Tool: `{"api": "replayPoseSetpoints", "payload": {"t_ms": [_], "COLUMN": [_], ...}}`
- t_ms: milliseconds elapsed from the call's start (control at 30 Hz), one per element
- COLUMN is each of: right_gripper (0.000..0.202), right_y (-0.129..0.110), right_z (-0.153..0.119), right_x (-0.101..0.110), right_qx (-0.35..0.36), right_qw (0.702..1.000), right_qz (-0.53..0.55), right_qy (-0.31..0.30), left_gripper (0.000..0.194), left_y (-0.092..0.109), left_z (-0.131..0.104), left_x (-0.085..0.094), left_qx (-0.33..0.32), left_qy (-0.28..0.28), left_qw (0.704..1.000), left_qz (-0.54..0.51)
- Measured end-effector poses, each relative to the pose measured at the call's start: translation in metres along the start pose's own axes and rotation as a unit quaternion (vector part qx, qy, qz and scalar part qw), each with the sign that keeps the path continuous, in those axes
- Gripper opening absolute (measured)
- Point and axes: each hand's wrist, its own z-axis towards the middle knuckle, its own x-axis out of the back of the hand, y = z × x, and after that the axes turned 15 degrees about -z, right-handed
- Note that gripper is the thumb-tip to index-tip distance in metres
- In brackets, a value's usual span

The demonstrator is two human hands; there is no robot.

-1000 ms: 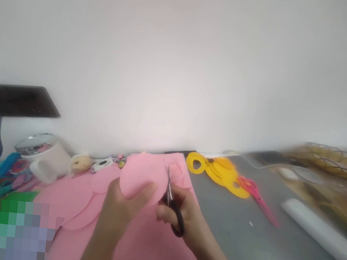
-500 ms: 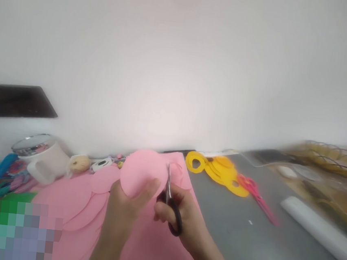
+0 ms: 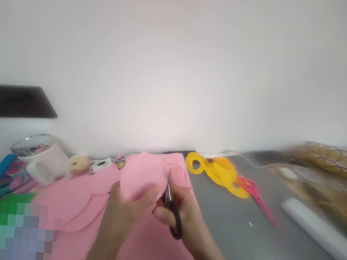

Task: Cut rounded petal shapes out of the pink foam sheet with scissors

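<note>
A round pink paper piece [image 3: 144, 174] is held up by my left hand [image 3: 130, 209], the thumb lying on its lower right part. My right hand [image 3: 180, 214] is closed round the black handles of a pair of scissors [image 3: 173, 218]. The blades point up at the right edge of the round piece. Below both hands lies a large pink sheet [image 3: 153, 246], with a small curled pink strip [image 3: 177, 173] just behind the blades. More pink rounds [image 3: 65, 199] overlap on the left.
Yellow cut rings [image 3: 224, 173] and pink scissors [image 3: 259, 199] lie on the grey table [image 3: 227, 241]. A white roll [image 3: 319, 234] is at the right. At the left stand a white mug [image 3: 47, 165] and coloured bundles [image 3: 6, 175]; a wall [image 3: 179, 65] rises behind.
The scissors and my right hand have dipped slightly, and the blades look closer together. The round pink piece has tilted and sits a little lower.
</note>
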Motion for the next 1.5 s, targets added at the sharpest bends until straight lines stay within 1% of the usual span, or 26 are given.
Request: {"api": "replayPoseSetpoints", "payload": {"t_ms": [167,233,300,400,600,733,833,933,1033,1167,1367,1500], "right_gripper": [0.039,0.038,0.037,0.035,0.03,0.029,0.029,0.028,0.027,0.023,0.02,0.022], "right_y": [-0.0017,-0.0025,-0.0027,-0.0015,0.0028,0.0019,0.0008,0.001,0.0016,0.0008,-0.0004,0.0007], "right_z": [-0.0002,-0.0006,-0.001,-0.0011,-0.0003,-0.0009,-0.0009,0.0,0.0003,-0.0015,-0.002,-0.0014], "right_x": [-0.0002,-0.0005,-0.0005,-0.0001,0.0006,0.0,-0.0001,0.0002,0.0004,0.0004,0.0001,0.0007], "right_qx": [0.0,-0.003,-0.011,-0.017,-0.012,-0.007,-0.001,0.002,-0.003,-0.012,-0.02,-0.019], "right_qw": [1.0,1.0,1.0,1.0,1.0,1.0,1.0,1.0,1.0,1.0,1.0,1.0], "right_qz": [0.009,0.012,0.008,-0.006,-0.018,-0.013,0.001,0.005,0.001,-0.011,-0.019,-0.016], "right_qy": [-0.008,-0.008,-0.006,-0.003,0.002,0.001,-0.005,-0.008,-0.009,-0.006,-0.005,-0.008], "left_gripper": [0.027,0.031,0.035,0.035,0.035,0.037,0.033,0.026,0.024,0.022,0.023,0.024], "left_y": [0.0019,0.0024,0.0021,0.0011,-0.0004,-0.0004,0.0013,0.0035,0.0038,0.0022,0.0027,0.0039], "left_z": [-0.0011,-0.0013,-0.0011,-0.0003,0.0009,0.0001,-0.0009,-0.0013,-0.0009,-0.0004,-0.0004,-0.0008], "left_x": [-0.0005,-0.0004,0.0,0.001,0.0006,-0.0007,-0.0003,0.0014,0.0034,0.0048,0.0042,0.0039], "left_qx": [-0.022,-0.022,-0.019,-0.019,-0.009,-0.012,-0.009,0.0,0.008,0.002,0.009,0.012], "left_qy": [-0.003,-0.005,-0.019,-0.03,-0.007,-0.008,-0.006,-0.026,-0.049,-0.058,-0.045,-0.039], "left_qw": [0.999,0.999,0.999,0.999,0.999,0.998,0.998,0.999,0.998,0.997,0.998,0.998], "left_qz": [-0.024,-0.032,-0.038,-0.041,-0.048,-0.068,-0.057,-0.044,-0.049,-0.05,-0.041,-0.043]}}
